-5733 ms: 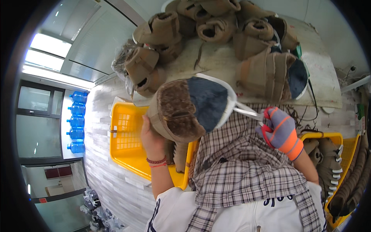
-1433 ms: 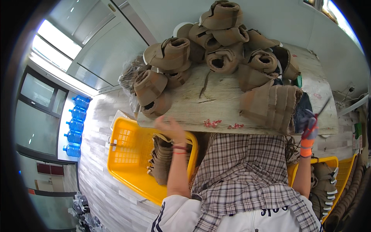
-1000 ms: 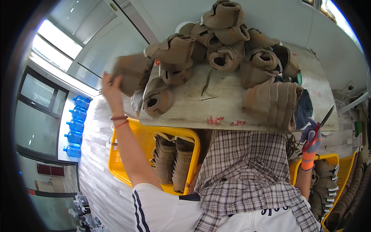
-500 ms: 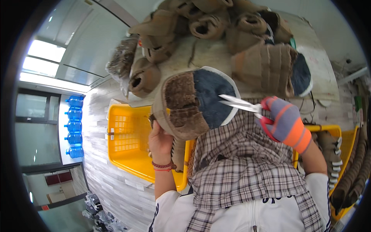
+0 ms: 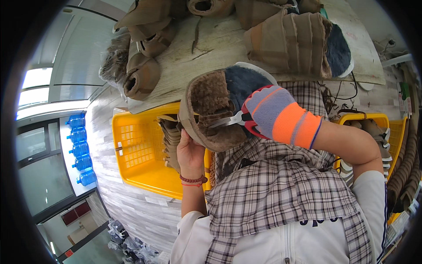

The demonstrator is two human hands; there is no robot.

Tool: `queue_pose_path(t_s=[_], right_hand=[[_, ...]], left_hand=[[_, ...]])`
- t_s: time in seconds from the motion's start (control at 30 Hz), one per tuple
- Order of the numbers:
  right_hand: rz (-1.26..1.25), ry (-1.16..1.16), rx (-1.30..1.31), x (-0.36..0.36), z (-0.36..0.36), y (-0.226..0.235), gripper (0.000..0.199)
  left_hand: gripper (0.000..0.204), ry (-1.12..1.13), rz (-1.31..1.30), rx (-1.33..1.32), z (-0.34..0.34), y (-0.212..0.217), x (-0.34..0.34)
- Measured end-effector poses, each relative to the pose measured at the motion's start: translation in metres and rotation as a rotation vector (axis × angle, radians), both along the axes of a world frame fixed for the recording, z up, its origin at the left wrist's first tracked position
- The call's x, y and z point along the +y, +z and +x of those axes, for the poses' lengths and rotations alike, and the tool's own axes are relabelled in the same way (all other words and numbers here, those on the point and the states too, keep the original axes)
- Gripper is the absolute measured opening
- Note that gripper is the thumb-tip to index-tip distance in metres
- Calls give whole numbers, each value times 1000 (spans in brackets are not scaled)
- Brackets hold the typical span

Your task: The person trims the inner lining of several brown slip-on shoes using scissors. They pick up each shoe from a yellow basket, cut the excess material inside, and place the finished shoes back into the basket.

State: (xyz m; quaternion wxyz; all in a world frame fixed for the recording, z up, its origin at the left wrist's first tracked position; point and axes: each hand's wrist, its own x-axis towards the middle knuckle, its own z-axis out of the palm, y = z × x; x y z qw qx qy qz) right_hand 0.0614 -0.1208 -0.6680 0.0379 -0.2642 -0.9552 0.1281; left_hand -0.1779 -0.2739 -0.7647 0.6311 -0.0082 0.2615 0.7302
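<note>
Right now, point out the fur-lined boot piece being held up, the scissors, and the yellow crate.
fur-lined boot piece [image 5: 206,99]: head view, on the brown fleece lining.
scissors [image 5: 226,122]: head view, on the metal blades against the boot's rim.
yellow crate [image 5: 136,149]: head view, on the slotted side wall.

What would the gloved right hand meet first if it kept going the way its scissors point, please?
The right hand points its scissors left into the furry boot, which the left hand holds; the blades seem already there.
</note>
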Motion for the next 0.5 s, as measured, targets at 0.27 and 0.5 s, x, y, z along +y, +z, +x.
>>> queue_pose_path(t_s=[0.27,0.5], right_hand=[[8,105,-109,1,-11,-11,12],[6,126,-190,2,-9,-8,12]], left_hand=[[34,12,-25,12,1,-3,-3],[33,12,-41,-8,4,-3,-1]])
